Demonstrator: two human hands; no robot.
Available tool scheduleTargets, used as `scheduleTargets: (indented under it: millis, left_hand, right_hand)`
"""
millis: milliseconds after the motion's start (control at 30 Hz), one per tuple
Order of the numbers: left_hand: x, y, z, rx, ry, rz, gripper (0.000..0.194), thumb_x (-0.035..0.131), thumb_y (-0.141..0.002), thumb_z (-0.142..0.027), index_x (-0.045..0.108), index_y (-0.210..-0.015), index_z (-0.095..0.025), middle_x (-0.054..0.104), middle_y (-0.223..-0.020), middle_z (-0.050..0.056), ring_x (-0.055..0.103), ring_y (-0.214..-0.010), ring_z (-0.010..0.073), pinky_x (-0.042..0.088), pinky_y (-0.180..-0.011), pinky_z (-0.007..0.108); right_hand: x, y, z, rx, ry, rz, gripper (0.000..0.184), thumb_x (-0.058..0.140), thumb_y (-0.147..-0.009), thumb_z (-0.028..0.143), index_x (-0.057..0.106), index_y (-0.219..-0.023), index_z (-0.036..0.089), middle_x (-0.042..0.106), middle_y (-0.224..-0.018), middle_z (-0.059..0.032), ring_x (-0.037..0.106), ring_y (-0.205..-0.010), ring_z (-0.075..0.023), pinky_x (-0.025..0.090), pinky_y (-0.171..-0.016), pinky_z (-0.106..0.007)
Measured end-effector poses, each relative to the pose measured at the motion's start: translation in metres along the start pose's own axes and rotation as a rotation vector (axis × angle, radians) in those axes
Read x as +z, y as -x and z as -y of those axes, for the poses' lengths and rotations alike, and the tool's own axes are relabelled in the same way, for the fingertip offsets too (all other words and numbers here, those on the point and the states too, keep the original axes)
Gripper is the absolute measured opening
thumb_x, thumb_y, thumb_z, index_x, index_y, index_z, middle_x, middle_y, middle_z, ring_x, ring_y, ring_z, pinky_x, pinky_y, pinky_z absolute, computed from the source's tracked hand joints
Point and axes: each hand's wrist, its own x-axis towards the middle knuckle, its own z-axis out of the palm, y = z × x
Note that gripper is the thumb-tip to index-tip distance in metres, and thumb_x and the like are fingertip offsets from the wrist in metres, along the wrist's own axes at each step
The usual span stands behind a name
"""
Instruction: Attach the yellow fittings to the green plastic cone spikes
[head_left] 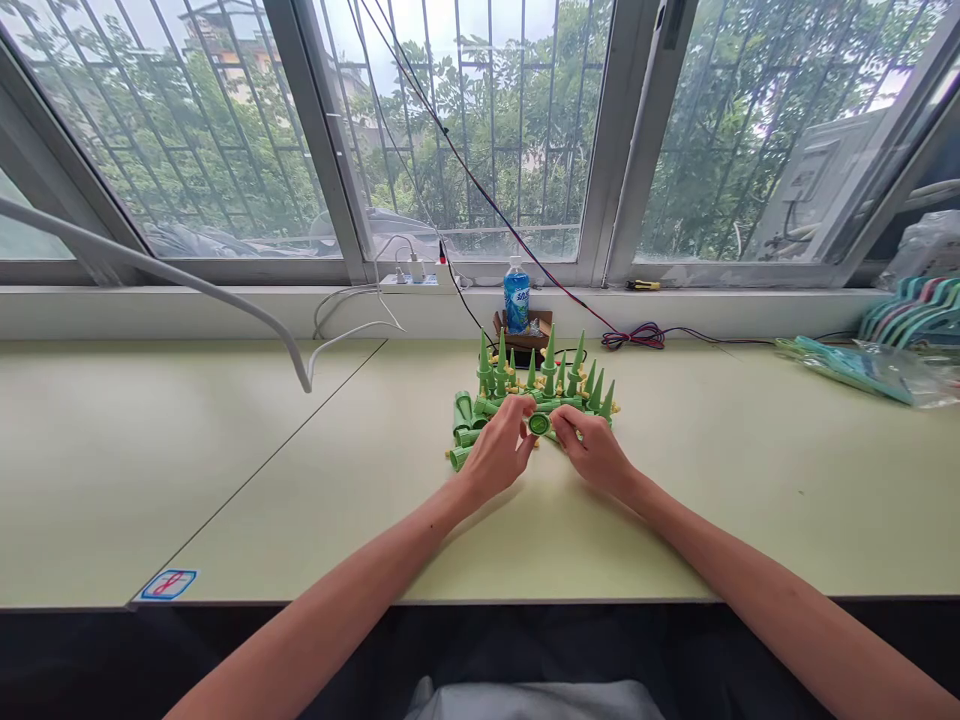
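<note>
head cam: green pc (539, 425) btwn l hand (502, 442), gripping it, & r hand (595, 448), curled, can't tell grip.

Pale tabletop (300, 520), green plastic cones (550, 367)
From the cones: cardboard box (531, 342) at twelve o'clock, coiled cable (636, 337) at two, plastic-wrapped teal pack (847, 369) at three, blue-bordered sticker (169, 584) at eight.

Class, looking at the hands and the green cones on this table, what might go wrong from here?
The green piece between the left hand and right hand might slip and drop. Either hand, working close to the upright green cones, could knock one over.
</note>
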Motion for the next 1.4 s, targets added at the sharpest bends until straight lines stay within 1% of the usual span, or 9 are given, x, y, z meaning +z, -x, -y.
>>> scheduleTargets:
  millis: [100,200,333,533,767,967,1067,1200,1400]
  left_hand:
    - [0.003,-0.002,-0.004,-0.159,0.161,-0.049,0.027,0.052,-0.081,-0.015,0.040,-0.105,-0.021,0.051,-0.095,0.002,0.054,-0.067,0.0091,0.044,-0.056,0.020]
    - [0.002,-0.005,-0.008,-0.344,0.390,-0.049,0.016,0.051,-0.087,-0.032,0.042,-0.095,-0.020,0.051,-0.080,-0.001,0.052,-0.056,0.0083,0.041,-0.045,0.018]
    - [-0.002,-0.009,-0.013,-0.571,0.723,0.054,0.042,0.043,-0.088,-0.057,0.044,-0.076,-0.018,0.051,-0.063,-0.001,0.050,-0.044,0.0095,0.037,-0.035,0.020]
    - [-0.006,-0.010,-0.015,-0.748,0.932,0.233,0.058,0.045,-0.082,-0.069,0.051,-0.067,-0.014,0.054,-0.063,0.003,0.050,-0.044,0.0090,0.038,-0.037,0.022]
    - [-0.003,-0.007,-0.013,-0.741,0.989,0.282,0.052,0.052,-0.081,-0.065,0.054,-0.078,-0.013,0.057,-0.072,0.003,0.052,-0.047,0.0082,0.040,-0.039,0.020]
    - [-0.005,-0.005,-0.013,-0.699,0.952,0.298,0.046,0.055,-0.082,-0.060,0.054,-0.089,-0.015,0.059,-0.080,0.005,0.054,-0.050,0.0080,0.042,-0.039,0.019]
    - [-0.005,-0.005,-0.013,-0.645,0.911,0.310,0.044,0.057,-0.081,-0.059,0.053,-0.088,-0.015,0.057,-0.078,0.003,0.053,-0.049,0.0071,0.041,-0.039,0.019]
    - [-0.005,-0.004,-0.014,-0.613,0.868,0.290,0.042,0.062,-0.078,-0.057,0.049,-0.083,-0.017,0.044,-0.065,-0.004,0.053,-0.049,0.0081,0.040,-0.038,0.019]
    - [-0.003,-0.002,-0.011,-0.592,0.796,0.262,0.044,0.063,-0.077,-0.057,0.047,-0.086,-0.017,0.049,-0.078,-0.001,0.054,-0.051,0.0073,0.041,-0.038,0.018]
  right_hand:
    - [-0.001,-0.001,0.000,0.004,0.012,-0.037,0.029,0.038,-0.097,0.037,0.046,-0.075,0.019,0.045,-0.063,0.0022,0.038,-0.055,-0.0112,0.032,-0.055,-0.024]
    - [-0.002,-0.001,0.001,0.004,0.032,-0.060,0.030,0.038,-0.098,0.037,0.048,-0.076,0.019,0.046,-0.061,0.0020,0.039,-0.055,-0.0114,0.032,-0.054,-0.024]
    - [-0.002,-0.001,0.001,-0.013,0.048,-0.062,0.030,0.038,-0.098,0.037,0.048,-0.075,0.019,0.046,-0.061,0.0022,0.039,-0.055,-0.0113,0.032,-0.055,-0.024]
    - [-0.002,0.000,0.000,-0.046,0.036,-0.041,0.030,0.038,-0.098,0.036,0.050,-0.076,0.019,0.051,-0.068,0.0001,0.041,-0.059,-0.0118,0.034,-0.058,-0.024]
    - [-0.002,-0.001,0.000,-0.049,0.027,-0.024,0.031,0.038,-0.098,0.036,0.050,-0.075,0.019,0.049,-0.066,0.0007,0.039,-0.058,-0.0117,0.034,-0.057,-0.024]
    - [-0.002,0.000,-0.002,-0.028,0.026,-0.018,0.027,0.041,-0.097,0.033,0.051,-0.076,0.019,0.045,-0.063,0.0024,0.037,-0.056,-0.0113,0.032,-0.055,-0.024]
    - [-0.002,0.000,-0.003,-0.029,0.030,-0.016,0.026,0.042,-0.097,0.032,0.051,-0.076,0.019,0.047,-0.064,0.0020,0.038,-0.057,-0.0115,0.032,-0.056,-0.024]
    - [-0.002,0.000,-0.004,-0.030,0.036,-0.016,0.026,0.042,-0.096,0.031,0.051,-0.076,0.019,0.047,-0.064,0.0023,0.037,-0.057,-0.0114,0.032,-0.056,-0.024]
    - [-0.002,-0.001,-0.004,-0.028,0.041,-0.011,0.024,0.043,-0.096,0.029,0.050,-0.075,0.019,0.046,-0.064,0.0028,0.037,-0.057,-0.0108,0.031,-0.056,-0.023]
